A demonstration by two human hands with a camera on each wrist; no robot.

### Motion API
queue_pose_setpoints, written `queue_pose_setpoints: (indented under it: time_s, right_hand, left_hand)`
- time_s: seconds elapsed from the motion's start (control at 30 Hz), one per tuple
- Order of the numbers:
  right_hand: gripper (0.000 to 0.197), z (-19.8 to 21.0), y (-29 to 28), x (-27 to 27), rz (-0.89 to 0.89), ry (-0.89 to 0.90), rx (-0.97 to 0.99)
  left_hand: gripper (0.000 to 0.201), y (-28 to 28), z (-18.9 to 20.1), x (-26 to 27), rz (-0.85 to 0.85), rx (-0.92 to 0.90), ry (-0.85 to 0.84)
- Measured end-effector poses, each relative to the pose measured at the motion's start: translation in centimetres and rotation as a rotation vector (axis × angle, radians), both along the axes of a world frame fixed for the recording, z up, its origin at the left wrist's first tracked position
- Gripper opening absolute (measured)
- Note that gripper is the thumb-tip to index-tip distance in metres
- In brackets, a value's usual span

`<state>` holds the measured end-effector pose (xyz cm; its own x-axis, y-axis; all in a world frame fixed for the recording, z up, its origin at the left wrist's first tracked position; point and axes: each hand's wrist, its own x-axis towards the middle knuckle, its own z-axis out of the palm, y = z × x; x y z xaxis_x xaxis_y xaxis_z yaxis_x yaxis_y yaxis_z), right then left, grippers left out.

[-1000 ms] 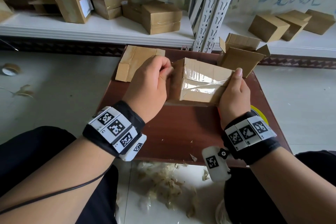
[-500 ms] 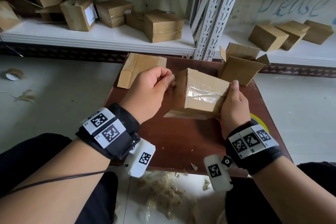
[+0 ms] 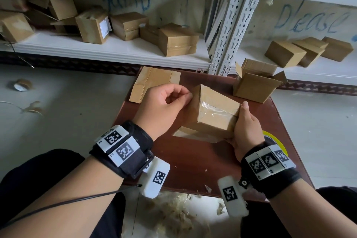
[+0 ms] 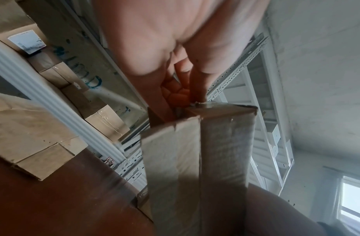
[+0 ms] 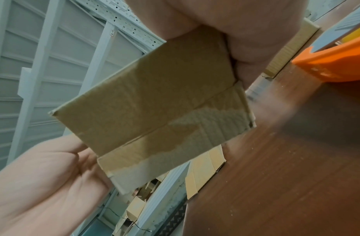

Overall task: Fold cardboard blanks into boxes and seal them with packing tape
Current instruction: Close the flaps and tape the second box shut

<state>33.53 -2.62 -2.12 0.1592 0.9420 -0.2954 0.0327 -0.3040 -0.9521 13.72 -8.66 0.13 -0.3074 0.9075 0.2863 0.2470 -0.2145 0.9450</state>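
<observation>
The box [image 3: 212, 116] has tilted up since a second ago; right hand [image 3: 246, 129] grips it, left hand [image 3: 164, 108] pinches its taped corner, finishing the seal.

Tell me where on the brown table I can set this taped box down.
Bare table lies on the near side, between the wrists and the held box. The far edge is crowded: flat blank on the left, open box on the right. A yellow tape roll sits beside the right hand.
</observation>
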Motion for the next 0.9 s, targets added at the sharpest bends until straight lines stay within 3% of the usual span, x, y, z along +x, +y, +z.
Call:
queue_pose_setpoints:
  time_s: [0.17,0.27,0.33,0.4,0.47,0.53,0.6,0.73,0.9]
  right_hand:
    - [0.051,0.4,0.1,0.0,0.056,0.207,-0.043]
    - [0.074,0.9,-0.1,0.5,0.148,0.358,-0.07]
    - [0.069,1.3,-0.2,0.8,0.217,0.409,-0.064]
    - [0.057,1.6,-0.2,0.9,0.275,0.474,-0.053]
    - [0.059,1.7,-0.3,0.7,0.311,0.546,-0.054]
    - [0.051,2.1,-0.5,0.4,0.336,0.618,-0.057]
    - [0.036,2.4,-0.8,0.4,0.374,0.704,-0.044]
    - [0.051,2.9,-1.2,0.6,0.486,0.731,0.029]
    - [0.05,2.7,-1.4,0.7,0.459,0.632,0.121]
  left_hand:
    - [0.015,0.3,-0.4,-0.4,0.079,-0.143,-0.109]
    - [0.063,0.6,-0.4,-0.6,-0.01,-0.266,-0.293]
    - [0.08,0.7,-0.6,-0.5,-0.041,-0.319,-0.327]
    - [0.055,0.7,-0.9,-0.2,-0.059,-0.324,-0.303]
    - [0.039,0.4,-0.9,0.0,-0.057,-0.353,-0.34]
    - [0.05,0.8,-0.9,0.1,-0.039,-0.396,-0.439]
    - [0.045,0.8,-0.5,0.2,-0.028,-0.426,-0.578]
    - [0.041,1.2,-0.5,0.5,0.014,-0.419,-0.771]
    - [0.051,1.3,-0.1,0.4,0.007,-0.398,-0.908]
